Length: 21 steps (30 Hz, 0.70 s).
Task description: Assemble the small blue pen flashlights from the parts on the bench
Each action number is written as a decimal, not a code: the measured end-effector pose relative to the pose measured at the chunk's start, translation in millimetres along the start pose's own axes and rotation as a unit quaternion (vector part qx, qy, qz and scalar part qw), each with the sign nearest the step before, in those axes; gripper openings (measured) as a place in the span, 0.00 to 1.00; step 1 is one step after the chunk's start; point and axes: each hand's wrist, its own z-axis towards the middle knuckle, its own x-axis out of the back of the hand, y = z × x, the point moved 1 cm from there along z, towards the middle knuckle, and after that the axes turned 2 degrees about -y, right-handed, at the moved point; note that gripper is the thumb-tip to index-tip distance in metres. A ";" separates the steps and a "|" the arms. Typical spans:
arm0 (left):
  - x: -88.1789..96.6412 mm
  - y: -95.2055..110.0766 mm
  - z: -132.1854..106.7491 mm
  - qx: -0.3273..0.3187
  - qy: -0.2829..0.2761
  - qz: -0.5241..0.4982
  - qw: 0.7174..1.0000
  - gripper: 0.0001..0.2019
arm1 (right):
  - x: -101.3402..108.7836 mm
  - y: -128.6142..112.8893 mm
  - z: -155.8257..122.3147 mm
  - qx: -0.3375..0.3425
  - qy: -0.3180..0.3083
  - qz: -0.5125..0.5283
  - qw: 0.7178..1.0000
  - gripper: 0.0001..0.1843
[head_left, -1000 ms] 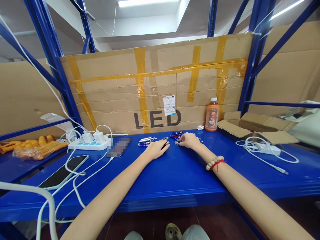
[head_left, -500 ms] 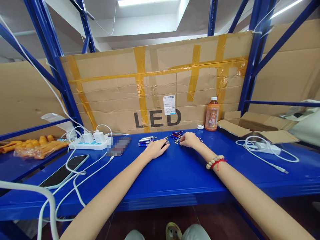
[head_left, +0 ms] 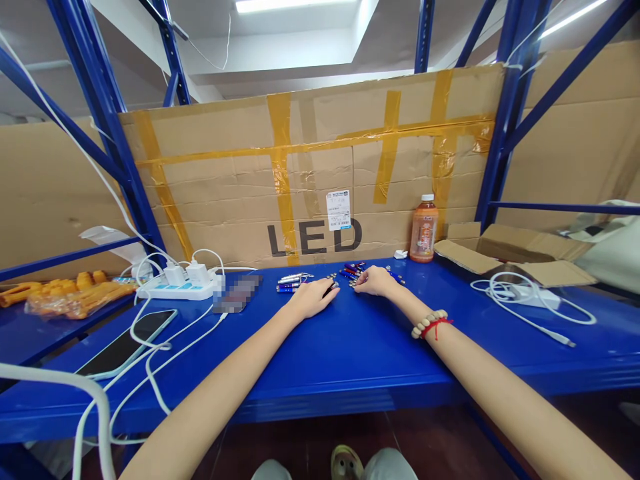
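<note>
My left hand (head_left: pixel 313 298) rests on the blue shelf top (head_left: pixel 320 360), fingers curled round a short dark piece with a shiny metal end that shows by the thumb. Beside it on the left lie several silver and blue pens (head_left: pixel 291 285). My right hand (head_left: pixel 375 281) is lowered over small metal parts, fingertips pinched together; what they hold, if anything, is too small to name. Behind that hand is a loose heap of blue and red pens (head_left: pixel 351 268). Between the hands, farther back, are small metallic bits (head_left: pixel 332 275).
At left are a power strip (head_left: pixel 177 288) with white cables, a phone (head_left: pixel 133 343) and a blurred flat item (head_left: pixel 238 294). A drink bottle (head_left: pixel 424 228), an open cardboard box (head_left: pixel 510 250) and a coiled white cable (head_left: pixel 530 297) stand right. A cardboard wall (head_left: pixel 225 200) closes the back.
My right hand has shifted slightly left among the small metal parts, uncovering a blue pen to its right. My left hand has stayed in place.
</note>
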 end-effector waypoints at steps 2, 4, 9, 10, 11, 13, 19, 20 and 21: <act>-0.4 -0.3 0.1 0.000 -0.001 0.002 1.000 0.18 | -0.6 -0.1 0.5 0.007 0.005 0.004 1.000 0.09; -0.7 -0.4 0.0 0.003 -0.003 0.008 1.000 0.17 | -1.2 -0.7 0.5 0.017 0.010 0.009 1.000 0.08; -0.3 -0.1 -0.7 0.004 -0.004 0.016 1.000 0.17 | -2.5 -0.8 -0.2 0.020 0.014 0.016 1.000 0.08; -0.2 -0.1 -0.7 0.004 -0.004 0.016 1.000 0.17 | -2.4 -0.5 -0.6 0.018 0.019 0.015 1.000 0.07; -0.2 -0.1 -0.7 0.004 -0.004 0.015 1.000 0.17 | -1.9 -0.3 -1.2 0.018 0.027 0.014 0.999 0.07; -0.3 -0.3 -0.4 0.007 -0.006 0.012 1.000 0.17 | -0.1 -0.7 -2.5 0.030 0.051 0.019 0.998 0.07; -2.5 -2.1 0.7 0.012 -0.006 0.002 1.000 0.16 | 3.8 -12.4 -4.5 0.137 0.099 0.178 0.969 0.12; -2.7 -2.4 0.8 0.014 -0.005 0.000 1.000 0.16 | 2.6 -15.6 -4.9 0.156 0.082 0.222 0.959 0.13; -2.8 -2.6 0.8 0.016 -0.005 -0.002 1.000 0.16 | 0.9 -18.9 -5.5 0.170 0.058 0.264 0.948 0.14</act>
